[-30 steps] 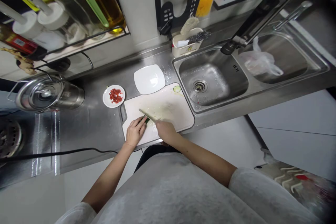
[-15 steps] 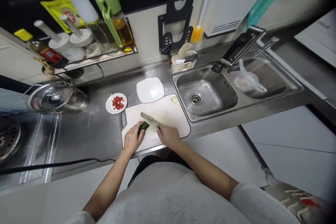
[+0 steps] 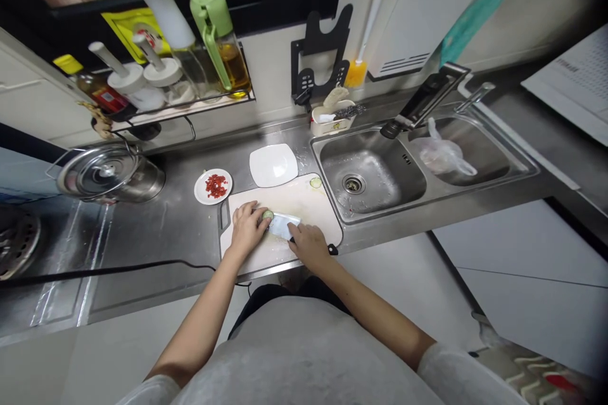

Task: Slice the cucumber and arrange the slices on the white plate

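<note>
My left hand is closed around a piece of cucumber, whose pale cut end shows by the fingertips; the rest is hidden under the hand. Gripped in my right hand is a kitchen knife. Its blade lies tilted nearly flat over the board with the tip side against the cucumber, and its black handle end sticks out behind the hand. Both hands are above the white cutting board. A cucumber slice rests at the board's far right corner.
Behind the board stands a white square plate. A small round plate with chopped red pieces is to its left. On the right is a double sink holding a plastic bag. A lidded steel pot stands far left.
The knife has turned from edge-down to nearly flat, showing its broad face. My left hand has shifted away from me with the cucumber, which now shows its cut end. The camera view tilted slightly.
</note>
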`<state>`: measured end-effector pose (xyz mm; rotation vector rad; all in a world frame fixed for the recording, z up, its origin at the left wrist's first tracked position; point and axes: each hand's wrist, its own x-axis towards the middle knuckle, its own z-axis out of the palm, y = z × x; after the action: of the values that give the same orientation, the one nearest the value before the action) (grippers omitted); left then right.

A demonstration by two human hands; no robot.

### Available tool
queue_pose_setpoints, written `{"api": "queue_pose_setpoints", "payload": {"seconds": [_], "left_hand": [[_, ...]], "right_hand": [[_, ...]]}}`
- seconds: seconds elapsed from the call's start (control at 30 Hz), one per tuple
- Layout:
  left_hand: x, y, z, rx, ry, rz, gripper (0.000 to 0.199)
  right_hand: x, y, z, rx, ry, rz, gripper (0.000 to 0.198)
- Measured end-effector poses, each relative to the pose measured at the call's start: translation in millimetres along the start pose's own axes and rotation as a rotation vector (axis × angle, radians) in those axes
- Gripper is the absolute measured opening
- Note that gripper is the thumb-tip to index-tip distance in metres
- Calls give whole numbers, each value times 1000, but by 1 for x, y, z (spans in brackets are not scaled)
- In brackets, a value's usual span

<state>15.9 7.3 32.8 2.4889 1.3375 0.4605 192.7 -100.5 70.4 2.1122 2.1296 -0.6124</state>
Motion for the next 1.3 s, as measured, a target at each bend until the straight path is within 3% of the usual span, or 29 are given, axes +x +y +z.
{"api": "queue_pose_setpoints", "payload": {"seconds": [0.13, 0.37, 0.43, 0.57, 0.7, 0.8, 0.87, 0.97, 1.1, 1.3], "left_hand": [[2, 1, 1, -139, -8, -87, 17], [12, -33, 11, -545, 363, -630, 27], [15, -45, 15, -576, 315, -738, 28], [20, -55, 21, -482, 104, -867, 24], [26, -54, 21, -279, 46, -918, 22], [26, -50, 18, -181, 93, -886, 25], [19, -45, 17, -181, 147, -792, 28], [-4, -33, 16, -211, 182, -503, 24], [-39, -20, 17, -208, 112, -125, 25], [-54, -23, 26, -164, 93, -29, 29]], "right_hand": [[-3, 2, 0, -9, 31, 20, 36], [-5, 14, -3, 165, -29, 266, 37], [-4, 21, -4, 245, -25, 297, 36], [-3, 33, -5, 379, -31, 284, 29], [-3, 37, -5, 445, -12, 236, 36], [-2, 37, -3, 472, -27, 233, 40], [-1, 36, -3, 489, -26, 256, 40], [-1, 34, -5, 497, -46, 262, 31], [-5, 30, -10, 446, -102, 160, 30], [-15, 9, -12, 287, -176, 142, 33]]}}
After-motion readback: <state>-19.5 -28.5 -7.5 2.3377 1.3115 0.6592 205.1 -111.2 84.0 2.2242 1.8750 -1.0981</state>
